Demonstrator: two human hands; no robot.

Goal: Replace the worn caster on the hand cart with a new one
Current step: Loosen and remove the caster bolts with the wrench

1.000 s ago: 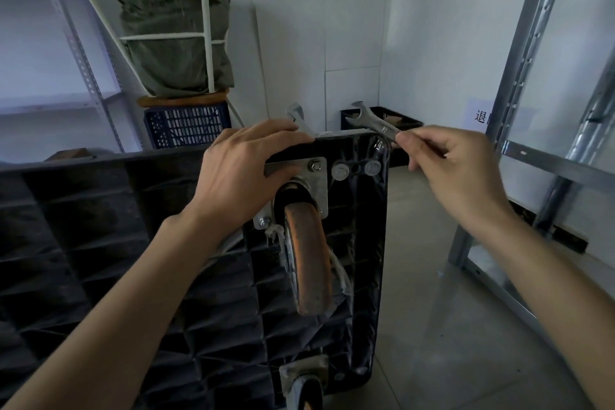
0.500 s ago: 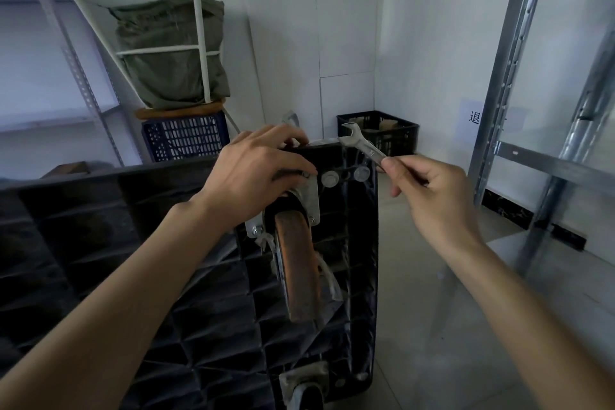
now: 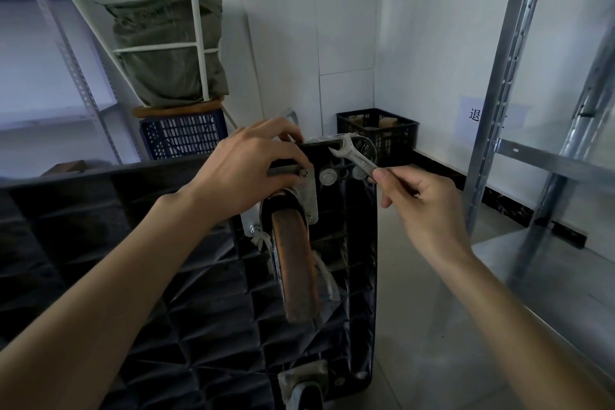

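Wrench lower, perhaps nearer cart.

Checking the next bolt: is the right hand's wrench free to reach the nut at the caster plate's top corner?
Probably not yet: the left hand holds a second wrench on that nut, crowding it.

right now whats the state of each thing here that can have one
hand cart: tipped on its side, ribbed underside facing the camera
worn caster: mounted on the cart, plate nuts in place
wrench: held in the right hand, open end up, on no nut
left hand: fingers curled over the caster plate's top
second caster: mounted at the lower edge
black crate: upright on the floor
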